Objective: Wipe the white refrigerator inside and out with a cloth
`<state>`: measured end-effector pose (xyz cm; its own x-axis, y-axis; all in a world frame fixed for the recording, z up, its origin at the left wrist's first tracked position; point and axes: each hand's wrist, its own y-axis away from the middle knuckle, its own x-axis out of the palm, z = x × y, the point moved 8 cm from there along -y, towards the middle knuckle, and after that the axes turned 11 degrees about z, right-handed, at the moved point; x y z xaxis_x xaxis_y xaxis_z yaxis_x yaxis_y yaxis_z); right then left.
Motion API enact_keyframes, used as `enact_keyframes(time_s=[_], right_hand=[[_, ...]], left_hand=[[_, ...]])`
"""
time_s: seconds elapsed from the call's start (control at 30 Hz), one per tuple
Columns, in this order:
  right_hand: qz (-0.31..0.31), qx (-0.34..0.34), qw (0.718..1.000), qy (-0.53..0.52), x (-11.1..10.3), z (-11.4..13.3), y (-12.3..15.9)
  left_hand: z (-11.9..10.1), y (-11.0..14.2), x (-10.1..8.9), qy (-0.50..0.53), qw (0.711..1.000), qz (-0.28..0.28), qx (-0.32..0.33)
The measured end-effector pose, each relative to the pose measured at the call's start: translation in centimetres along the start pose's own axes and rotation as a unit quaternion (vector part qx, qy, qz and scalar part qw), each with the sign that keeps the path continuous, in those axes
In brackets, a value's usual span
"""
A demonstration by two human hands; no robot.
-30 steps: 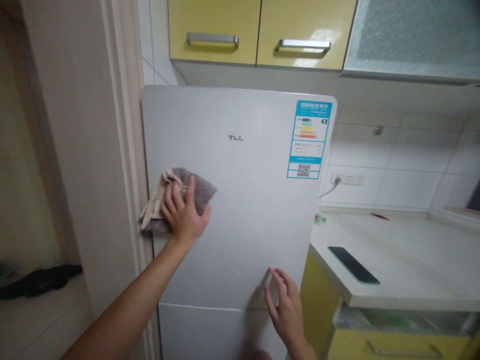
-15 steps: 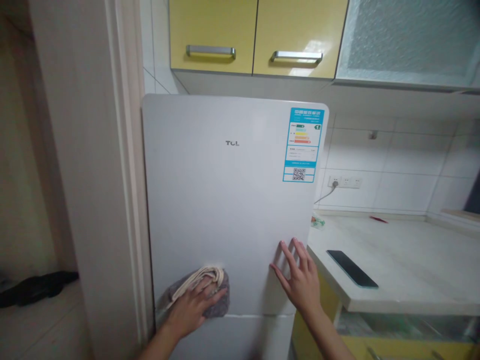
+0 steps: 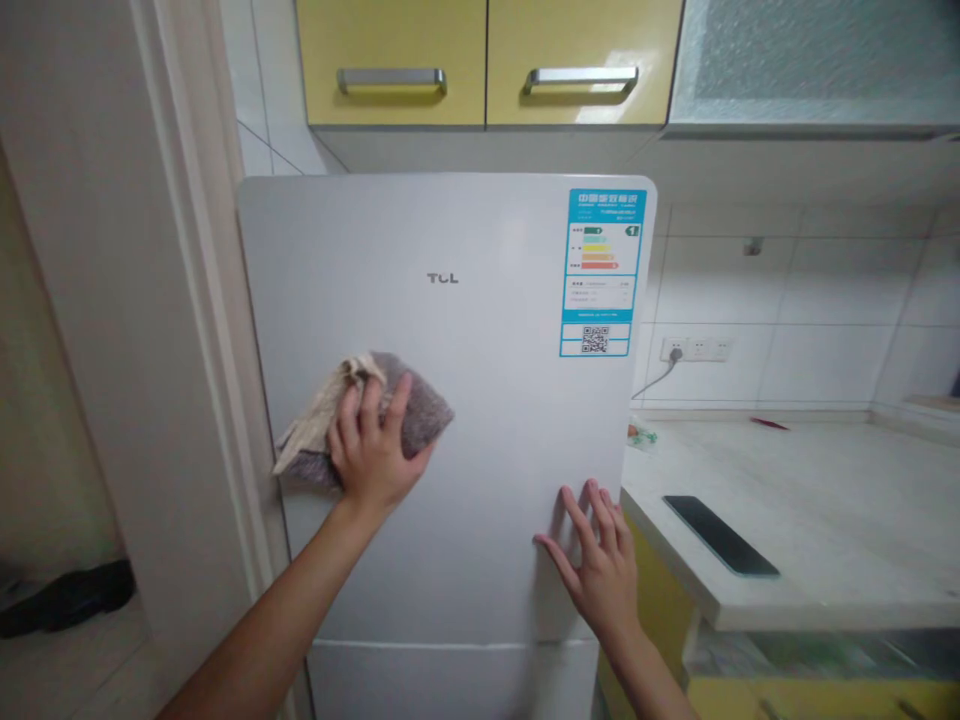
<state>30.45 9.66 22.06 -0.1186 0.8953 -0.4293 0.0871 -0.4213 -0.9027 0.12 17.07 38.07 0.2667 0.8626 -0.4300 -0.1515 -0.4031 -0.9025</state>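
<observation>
A pale grey refrigerator (image 3: 465, 560) with a TCL logo fills the middle of the view. Against the left half of its upper door, my left hand (image 3: 379, 455) presses a folded grey and beige cloth (image 3: 427, 405), fingers bent over it. My right hand (image 3: 604, 570) rests its spread fingertips on the door near the right edge and holds nothing. Above that hand, a blue and white energy label (image 3: 600, 270) with a QR code is stuck on the door. The seam to the lower door runs below both hands.
On the right, a white counter (image 3: 825, 520) carries a dark phone (image 3: 720, 535), a small red item (image 3: 770, 424) and a plastic bag (image 3: 643, 434). A plug sits in the wall socket (image 3: 696, 349). Yellow cabinets (image 3: 585, 40) hang overhead; a door frame (image 3: 187, 300) stands close left.
My left hand has moved the cloth up the door, from just above the seam to about mid-height. My right hand stays at nearly the same spot. The view has shifted slightly.
</observation>
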Motion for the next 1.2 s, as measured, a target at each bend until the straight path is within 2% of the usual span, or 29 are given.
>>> enact_keyframes(time_s=[0.07, 0.13, 0.23, 0.27, 0.33, 0.4, 0.47, 0.53, 0.6, 0.67, 0.77, 0.83, 0.87, 0.97, 1.03, 1.1, 1.13, 1.2], right_hand=[[0.002, -0.002, 1.000, 0.009, -0.1, -0.1, 0.0], [0.008, -0.008, 1.000, 0.018, -0.3, -0.1, 0.0], [0.013, -0.020, 0.999, 0.024, -0.4, -0.3, 0.1], [0.020, -0.024, 0.999, 0.024, -0.4, -0.3, 0.1], [0.035, -0.027, 0.999, 0.028, -0.2, -0.4, 0.2], [0.042, -0.027, 0.998, 0.032, -0.2, -0.5, 0.3], [0.036, -0.032, 0.998, 0.036, -0.4, -0.5, 0.2], [0.037, -0.038, 0.998, 0.038, -0.6, -0.3, 0.1], [0.038, -0.040, 0.998, 0.035, -0.7, -0.3, -0.1], [0.040, -0.034, 0.998, 0.027, -0.9, -0.4, -0.1], [0.047, -0.010, 0.999, 0.002, -0.9, -0.3, 0.8], [0.059, 0.022, 0.997, -0.034, -0.3, 0.5, 2.6], [0.069, 0.041, 0.995, -0.061, 0.3, 1.4, 4.1], [0.098, 0.113, 0.971, -0.188, 3.3, 6.0, 9.7], [0.128, 0.180, 0.922, -0.318, 6.2, 9.7, 13.9], [0.184, 0.235, 0.851, -0.432, 9.0, 13.3, 17.5], [0.216, 0.251, 0.820, -0.467, 9.8, 14.7, 18.8], [0.264, 0.280, 0.768, -0.513, 10.1, 16.0, 20.8]], left_hand=[[-5.4, -1.9, -0.2, 0.002, 0.994, -0.011, 0.112], [-10.2, -1.1, 0.9, 0.011, 0.978, 0.002, 0.208], [-14.7, 4.3, 4.4, 0.018, 0.955, 0.053, 0.291], [-15.4, 7.0, 5.8, 0.020, 0.946, 0.075, 0.315], [-15.5, 13.1, 9.1, 0.023, 0.924, 0.136, 0.357], [-13.6, 19.4, 12.2, 0.038, 0.908, 0.204, 0.365], [-10.2, 25.1, 14.4, 0.044, 0.906, 0.255, 0.334], [-5.7, 29.7, 15.4, 0.013, 0.917, 0.284, 0.279], [-1.1, 32.7, 14.5, -0.004, 0.937, 0.266, 0.225], [3.4, 33.6, 12.5, -0.014, 0.961, 0.232, 0.152], [9.7, 32.2, 9.0, -0.003, 0.984, 0.172, -0.033], [11.8, 30.6, 7.0, 0.018, 0.982, 0.133, -0.131], [12.0, 29.8, 6.3, 0.024, 0.980, 0.121, -0.159], [9.8, 28.4, 5.6, 0.045, 0.972, 0.120, -0.197], [6.6, 29.1, 6.4, 0.096, 0.966, 0.154, -0.183], [1.7, 30.9, 8.1, 0.177, 0.952, 0.231, -0.095], [-0.9, 32.4, 9.0, 0.221, 0.933, 0.280, -0.038], [-4.6, 35.6, 10.4, 0.313, 0.870, 0.380, 0.026]])
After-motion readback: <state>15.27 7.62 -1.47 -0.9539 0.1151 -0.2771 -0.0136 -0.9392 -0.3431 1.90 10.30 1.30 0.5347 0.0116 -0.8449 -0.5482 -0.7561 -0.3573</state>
